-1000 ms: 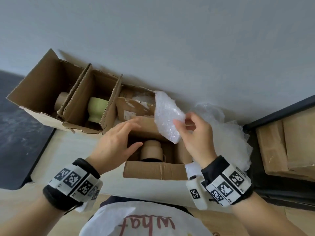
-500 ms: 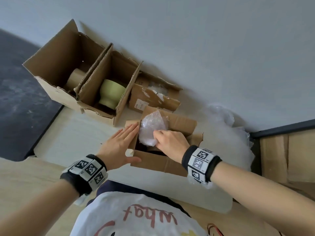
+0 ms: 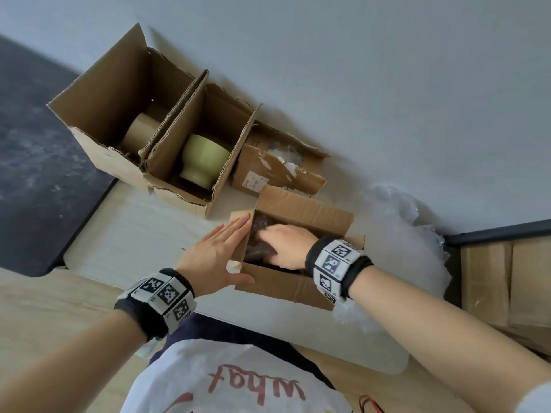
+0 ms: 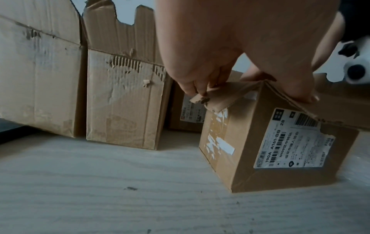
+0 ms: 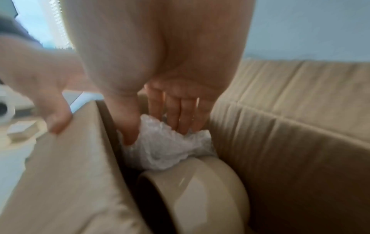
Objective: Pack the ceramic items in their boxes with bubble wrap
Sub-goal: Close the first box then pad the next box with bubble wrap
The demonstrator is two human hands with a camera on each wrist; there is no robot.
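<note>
Stuffing bubble wrap (image 5: 164, 142) beside cream cup (image 5: 198, 190) in box (image 3: 301, 210): right hand (image 3: 283, 245) fingers straight, pressing; left hand (image 3: 214, 254) flat, bracing. Fill gaps gently.

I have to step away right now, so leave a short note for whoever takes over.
Left hand rests flat on the near box, fingers straight, steadying its flap.
Right hand is inside it, pressing bubble wrap down beside the beige pot.
Done: pot boxed, first wrap going in.
Left: close this box; the green pot and the tan pot sit unwrapped in open boxes. Spare wrap lies to the right.
</note>
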